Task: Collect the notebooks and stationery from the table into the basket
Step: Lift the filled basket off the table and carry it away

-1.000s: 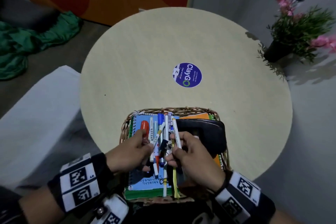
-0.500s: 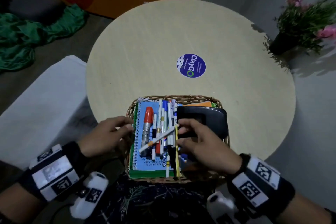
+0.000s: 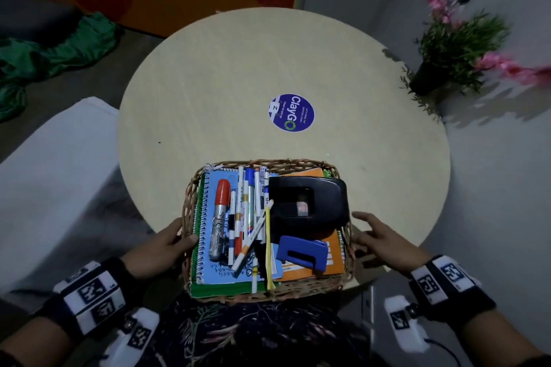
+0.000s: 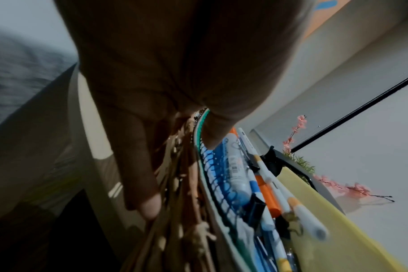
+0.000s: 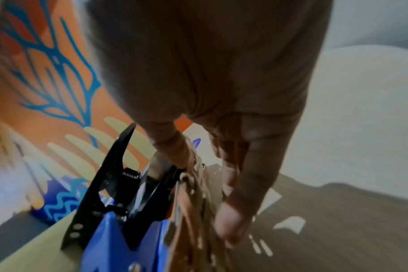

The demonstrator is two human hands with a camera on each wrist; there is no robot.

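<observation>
A wicker basket (image 3: 268, 162) sits at the table's near edge. It holds a blue spiral notebook (image 3: 214, 271) on a green notebook (image 3: 226, 290), an orange notebook (image 3: 331, 262), a red-capped marker (image 3: 222, 217), several pens (image 3: 247, 202), a black hole punch (image 3: 310, 202) and a small blue punch (image 3: 301, 253). My left hand (image 3: 185, 231) grips the left rim, with its thumb (image 4: 212, 132) inside and its fingers (image 4: 142, 193) outside the wall (image 4: 182, 211). My right hand (image 3: 362, 232) is spread beside the right wall (image 5: 198, 211), its fingers (image 5: 245, 193) straight along the outside.
The round beige table (image 3: 238, 83) bears a purple sticker (image 3: 291, 112) beyond the basket. A potted plant with pink flowers (image 3: 447, 59) stands at the right, off the table. A white seat (image 3: 59, 173) is at the left and a green cloth (image 3: 44, 50) lies on the floor.
Both hands let go of the pens in the middle of the basket and moved outward to its two sides. One pen now lies slanted across the others, and the blue punch is uncovered.
</observation>
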